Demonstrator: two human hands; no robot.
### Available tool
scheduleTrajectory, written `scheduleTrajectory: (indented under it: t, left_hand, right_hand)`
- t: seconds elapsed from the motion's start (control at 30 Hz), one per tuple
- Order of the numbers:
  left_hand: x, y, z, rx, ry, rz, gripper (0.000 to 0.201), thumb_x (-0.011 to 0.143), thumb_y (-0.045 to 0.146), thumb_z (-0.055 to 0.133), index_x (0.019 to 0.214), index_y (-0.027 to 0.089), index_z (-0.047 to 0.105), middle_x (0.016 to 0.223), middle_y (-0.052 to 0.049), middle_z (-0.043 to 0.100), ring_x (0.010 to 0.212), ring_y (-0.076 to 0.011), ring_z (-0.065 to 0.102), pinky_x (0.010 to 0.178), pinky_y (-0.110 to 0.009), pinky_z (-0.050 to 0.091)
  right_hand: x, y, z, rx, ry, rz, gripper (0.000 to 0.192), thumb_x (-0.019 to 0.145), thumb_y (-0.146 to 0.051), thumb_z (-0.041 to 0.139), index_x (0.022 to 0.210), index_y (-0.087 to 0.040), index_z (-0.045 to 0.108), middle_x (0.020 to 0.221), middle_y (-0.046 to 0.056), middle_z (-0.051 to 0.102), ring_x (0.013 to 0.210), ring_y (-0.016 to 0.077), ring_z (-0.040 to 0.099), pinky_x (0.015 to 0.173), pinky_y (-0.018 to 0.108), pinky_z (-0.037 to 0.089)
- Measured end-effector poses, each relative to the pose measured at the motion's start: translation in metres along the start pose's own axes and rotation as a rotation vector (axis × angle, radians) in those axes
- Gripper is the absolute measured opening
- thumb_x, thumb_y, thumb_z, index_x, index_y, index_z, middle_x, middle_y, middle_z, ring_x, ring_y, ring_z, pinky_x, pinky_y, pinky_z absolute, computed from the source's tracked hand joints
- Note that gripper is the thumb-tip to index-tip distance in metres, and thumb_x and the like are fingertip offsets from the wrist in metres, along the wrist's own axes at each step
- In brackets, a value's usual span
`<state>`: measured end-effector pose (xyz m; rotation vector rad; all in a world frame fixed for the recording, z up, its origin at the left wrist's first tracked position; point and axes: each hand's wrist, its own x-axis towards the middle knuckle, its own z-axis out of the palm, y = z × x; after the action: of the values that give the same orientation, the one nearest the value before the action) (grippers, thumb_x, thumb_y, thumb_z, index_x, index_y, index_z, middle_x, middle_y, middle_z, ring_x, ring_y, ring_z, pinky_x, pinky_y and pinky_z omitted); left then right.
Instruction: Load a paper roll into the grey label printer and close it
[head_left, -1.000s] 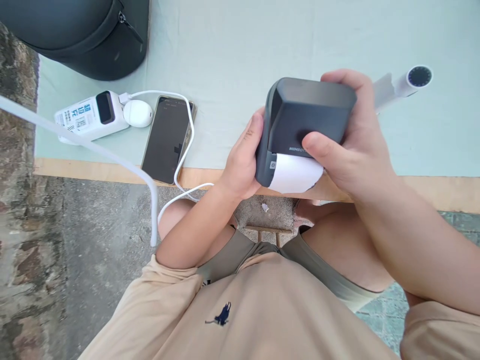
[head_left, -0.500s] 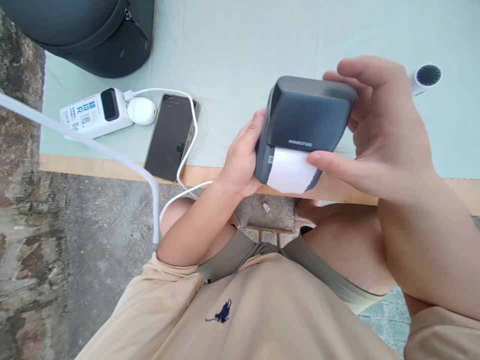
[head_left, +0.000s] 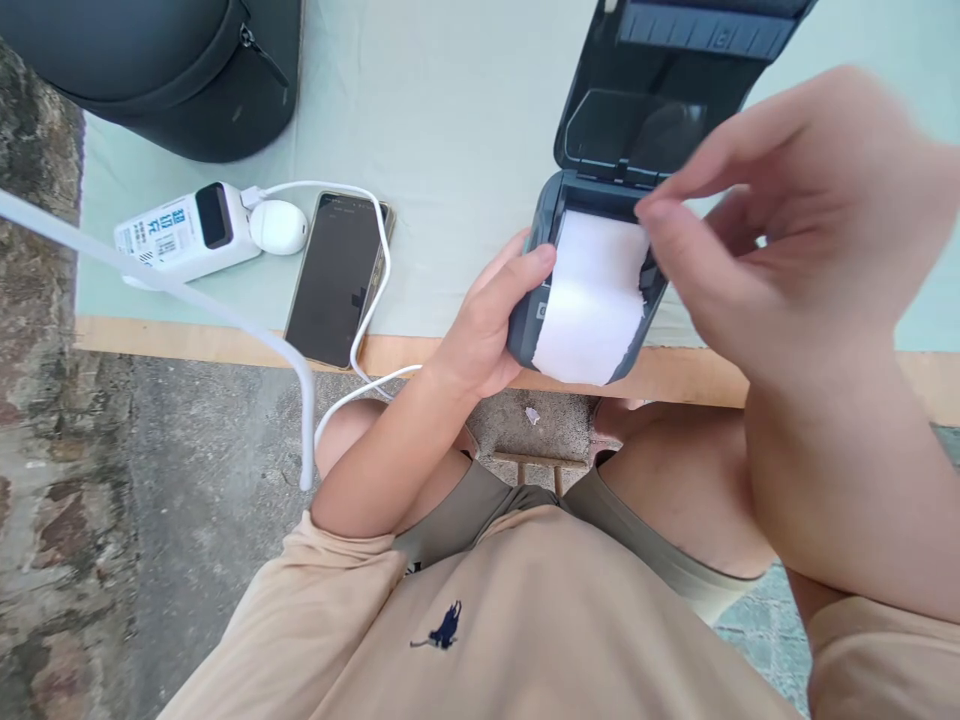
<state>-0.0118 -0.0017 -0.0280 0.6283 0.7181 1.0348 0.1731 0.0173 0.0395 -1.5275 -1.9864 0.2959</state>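
Dark-grey label printer (head_left: 541, 310) at centre frame over the table edge (head_left: 225, 338), lid (head_left: 660, 90) flipped up. Left hand (head_left: 491, 325) grips its body; right hand (head_left: 780, 230), fingers loosely spread, thumb touches the white paper roll (head_left: 592, 300). Roll-access step; next likely needs a pinch on the roll.
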Motion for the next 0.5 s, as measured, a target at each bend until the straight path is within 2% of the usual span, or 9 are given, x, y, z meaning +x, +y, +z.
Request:
scheduleTrajectory:
  t: [0.07,0.2,0.37,0.43,0.5]
  left_hand:
    - [-0.001,0.001,0.002,0.006,-0.016,0.0,0.023,0.101,0.043,0.067,0.113,0.024,0.068,0.105,-0.005,0.079,0.113,-0.0286,0.081,0.077,-0.031,0.066]
    - [-0.002,0.003,0.006,0.011,0.014,0.015,0.018,0.103,0.038,0.065,0.113,0.023,0.068,0.108,-0.005,0.078,0.12,-0.0291,0.08,0.082,-0.032,0.068]
    - [-0.002,0.003,0.012,-0.007,0.035,-0.02,0.02,0.111,0.04,0.058,0.112,0.023,0.068,0.116,-0.006,0.078,0.139,-0.0305,0.072,0.099,-0.035,0.068]
    - [-0.003,0.004,0.013,0.012,0.028,-0.021,0.02,0.111,0.039,0.058,0.112,0.022,0.068,0.116,-0.005,0.078,0.138,-0.0298,0.073,0.098,-0.034,0.068]
    - [-0.004,0.005,0.014,0.032,0.036,0.004,0.019,0.11,0.038,0.06,0.115,0.021,0.068,0.117,-0.004,0.079,0.138,-0.0294,0.074,0.098,-0.033,0.069]
  right_hand:
    - [0.004,-0.005,-0.006,-0.204,-0.164,-0.054,0.023,0.094,-0.046,0.062,0.105,-0.026,0.069,0.084,-0.001,0.067,0.069,0.0088,0.055,0.066,0.031,0.044]
    - [0.012,-0.019,-0.016,-0.433,-0.34,0.026,0.03,0.085,-0.039,0.071,0.115,-0.033,0.069,0.073,0.001,0.059,0.073,0.0158,0.054,0.066,0.033,0.032]
    - [0.018,-0.02,-0.01,-0.555,-0.435,0.065,0.028,0.081,-0.047,0.078,0.103,-0.03,0.07,0.061,0.001,0.042,0.059,0.0088,0.017,0.059,0.03,0.017]
    - [0.02,-0.02,-0.007,-0.566,-0.447,0.063,0.028,0.079,-0.046,0.079,0.098,-0.028,0.069,0.061,0.001,0.04,0.058,0.0078,0.018,0.059,0.028,0.025]
    - [0.022,-0.024,-0.007,-0.534,-0.436,0.088,0.027,0.079,-0.04,0.079,0.1,-0.027,0.069,0.067,0.001,0.045,0.062,0.0095,0.035,0.067,0.033,0.043]
